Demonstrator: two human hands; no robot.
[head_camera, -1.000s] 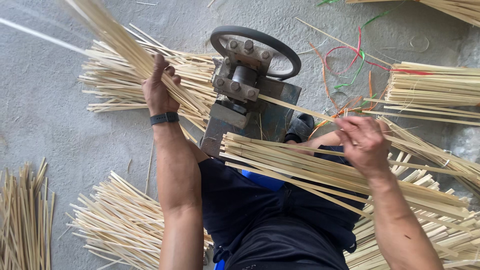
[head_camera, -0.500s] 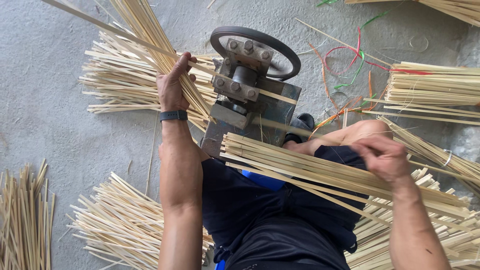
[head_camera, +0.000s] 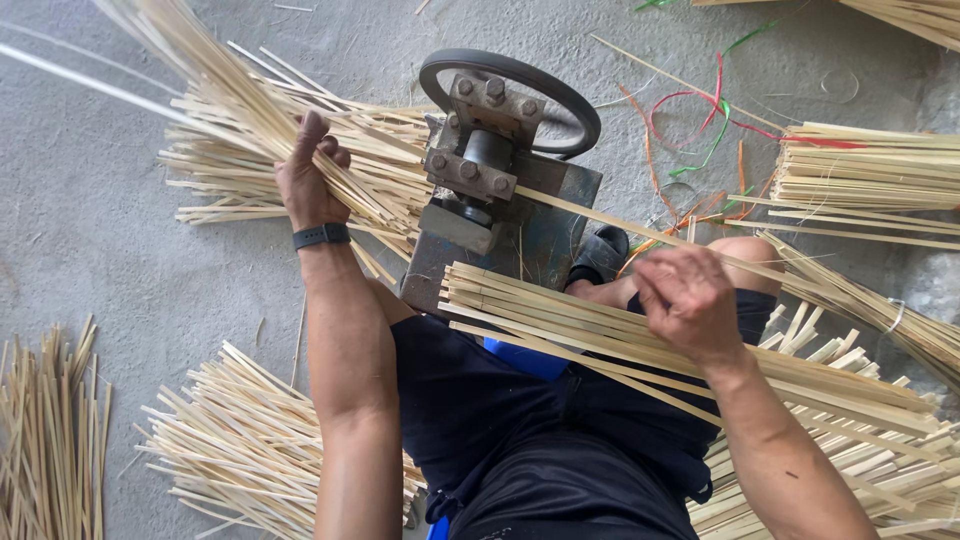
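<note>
Head view | left hand (head_camera: 308, 180) grip clutches one strip bundle (head_camera: 215, 75) | right hand (head_camera: 690, 300) grip pinches lap strips (head_camera: 560, 320) | one machine (head_camera: 500, 190)

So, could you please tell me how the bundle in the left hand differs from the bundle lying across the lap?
The left hand grips its strip bundle raised and fanning up-left; the lap bundle lies flat under the right hand. The raised strips look thinner, the lap strips wider. Both are pale split strips.
</note>
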